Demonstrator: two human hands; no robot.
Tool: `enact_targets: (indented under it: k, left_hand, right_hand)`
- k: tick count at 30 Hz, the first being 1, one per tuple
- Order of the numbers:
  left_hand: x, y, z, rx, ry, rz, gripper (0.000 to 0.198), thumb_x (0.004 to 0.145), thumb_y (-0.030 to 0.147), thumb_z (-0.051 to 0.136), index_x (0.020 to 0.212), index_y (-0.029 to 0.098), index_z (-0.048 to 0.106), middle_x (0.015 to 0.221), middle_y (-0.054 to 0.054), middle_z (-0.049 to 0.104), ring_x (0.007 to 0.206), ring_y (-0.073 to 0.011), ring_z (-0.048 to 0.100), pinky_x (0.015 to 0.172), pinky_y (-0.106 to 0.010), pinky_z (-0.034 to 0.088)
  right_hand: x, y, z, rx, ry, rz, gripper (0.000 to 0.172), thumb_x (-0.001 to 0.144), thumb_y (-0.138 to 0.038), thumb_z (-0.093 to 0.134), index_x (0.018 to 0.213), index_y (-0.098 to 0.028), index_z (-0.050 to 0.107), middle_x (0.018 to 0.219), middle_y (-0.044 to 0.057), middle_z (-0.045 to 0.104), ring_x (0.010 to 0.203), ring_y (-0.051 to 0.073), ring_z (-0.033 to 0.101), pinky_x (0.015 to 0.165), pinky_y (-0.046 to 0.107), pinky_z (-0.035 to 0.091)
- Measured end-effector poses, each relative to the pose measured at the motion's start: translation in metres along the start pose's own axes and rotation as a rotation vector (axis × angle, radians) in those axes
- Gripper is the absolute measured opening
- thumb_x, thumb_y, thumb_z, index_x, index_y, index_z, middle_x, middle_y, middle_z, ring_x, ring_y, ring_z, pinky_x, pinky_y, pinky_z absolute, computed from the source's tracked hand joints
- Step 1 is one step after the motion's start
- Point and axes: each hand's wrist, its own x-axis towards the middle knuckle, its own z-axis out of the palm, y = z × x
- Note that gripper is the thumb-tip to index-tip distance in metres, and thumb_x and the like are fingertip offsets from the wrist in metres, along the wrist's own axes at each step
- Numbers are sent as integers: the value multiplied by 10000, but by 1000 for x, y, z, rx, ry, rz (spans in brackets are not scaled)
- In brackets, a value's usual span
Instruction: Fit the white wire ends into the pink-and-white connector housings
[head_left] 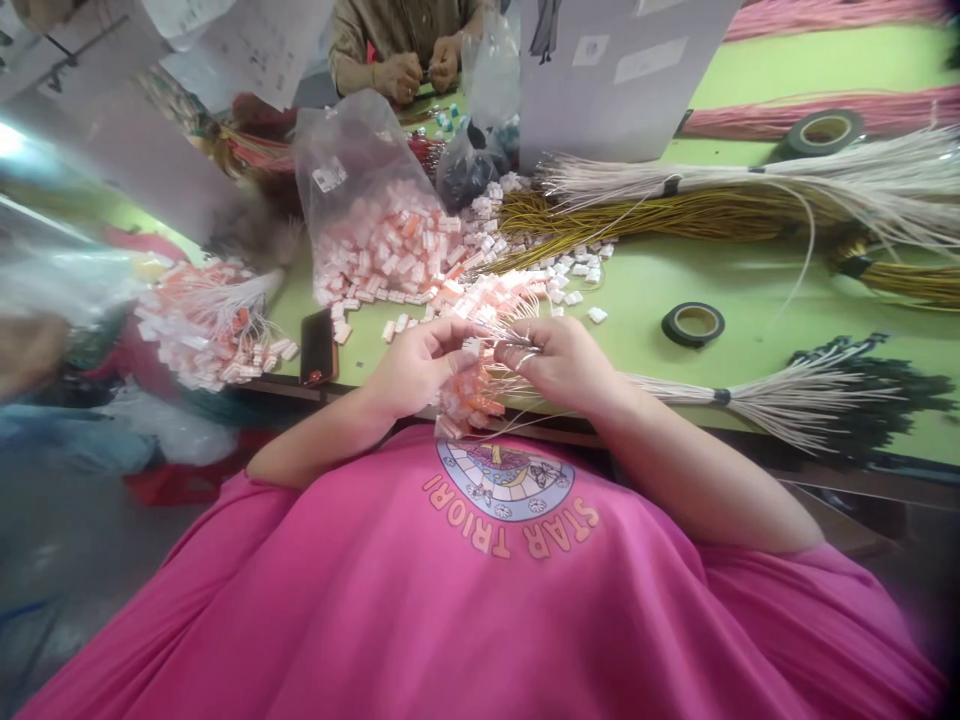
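My left hand (421,368) is closed at the table's front edge, with thumb and fingers pinching a small white plastic connector (471,346). Close beside it, my right hand (568,366) is closed round a bunch of thin white wires (519,338). White and orange connectors (466,402) hang below the hands at the wire ends. Whether the pinched connector is joined to a wire is too small to make out. Beyond the hands lies a heap of loose connectors (401,250), partly inside a clear plastic bag (360,140).
A phone (319,347) and a wired connector bundle (217,325) lie left. Tape rolls (693,324), white wires (750,180), yellow wires (645,218) and a black-ended bundle (795,395) lie right. Across the table, a co-worker's hands (420,75) work near a grey panel (615,80).
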Motion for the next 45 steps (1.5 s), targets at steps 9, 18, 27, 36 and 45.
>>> enact_targets:
  k: [9,18,27,36,45]
  left_hand:
    - [-1,1,-2,269,-61,125,129,824,214,608,903,169,701,790,-24,681,689,-122,624,666,-257,523]
    - [4,1,1,505,17,205,129,849,218,571,796,162,674,726,-23,635,669,-129,577,638,-273,468]
    - [3,2,4,592,-5,278,153,849,223,581,726,165,653,690,-25,610,653,-133,558,626,-279,462]
    - [12,-36,-80,823,322,183,250,872,240,557,1113,222,622,1123,-66,624,904,-193,595,872,-361,468]
    - [39,-107,-106,925,217,-129,150,846,257,543,901,165,647,988,-120,671,921,-244,598,843,-393,461]
  right_hand:
    - [1,7,2,-21,9,-29,122,718,-188,564,600,-168,540,564,-36,490,578,88,432,560,251,328]
    - [3,10,7,-69,66,-8,171,747,-226,550,590,-169,517,561,-23,499,576,98,433,540,250,324]
    - [1,5,6,-71,58,13,180,758,-236,573,593,-175,531,552,-20,513,564,104,439,531,256,330]
    - [8,14,-3,94,178,-46,111,737,-295,655,704,-194,687,747,27,665,711,156,589,628,297,443]
    - [5,2,3,34,149,56,98,726,-214,572,640,-168,580,586,-10,563,564,109,492,550,270,372]
